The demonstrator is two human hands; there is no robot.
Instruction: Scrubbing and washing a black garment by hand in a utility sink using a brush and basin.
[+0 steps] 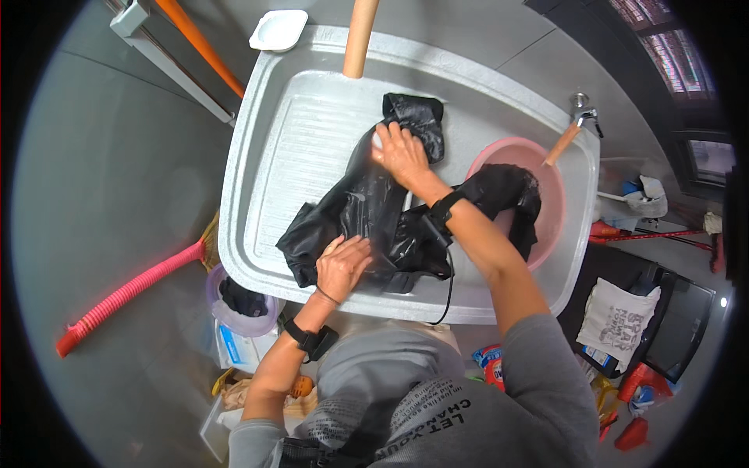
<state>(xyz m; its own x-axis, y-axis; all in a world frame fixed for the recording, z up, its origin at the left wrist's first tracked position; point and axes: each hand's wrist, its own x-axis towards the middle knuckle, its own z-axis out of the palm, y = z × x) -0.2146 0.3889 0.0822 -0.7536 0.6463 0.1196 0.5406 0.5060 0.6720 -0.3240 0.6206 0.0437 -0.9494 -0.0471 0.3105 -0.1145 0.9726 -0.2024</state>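
Observation:
A wet black garment [363,199] lies across the ribbed washboard side of a speckled grey laundry sink [234,193]. My right hand [401,153] is on its upper part, fingers bent over a small white object [377,140], perhaps a bar of soap. My left hand [344,266] rests on the lower part of the cloth, near the sink's front edge, fingers spread and holding nothing. More black cloth [497,184] hangs over the rim of a pink basin [556,228] at the right of the sink. Both wrists wear black straps.
A chrome tap [582,111] with a tan hose stands over the basin. A wooden-coloured pole [360,41] reaches into the sink's back. A white plastic dish [279,30] sits on the back-left corner. Left of the sink are a broom [146,281] and a purple bucket [213,286] with dark cloth.

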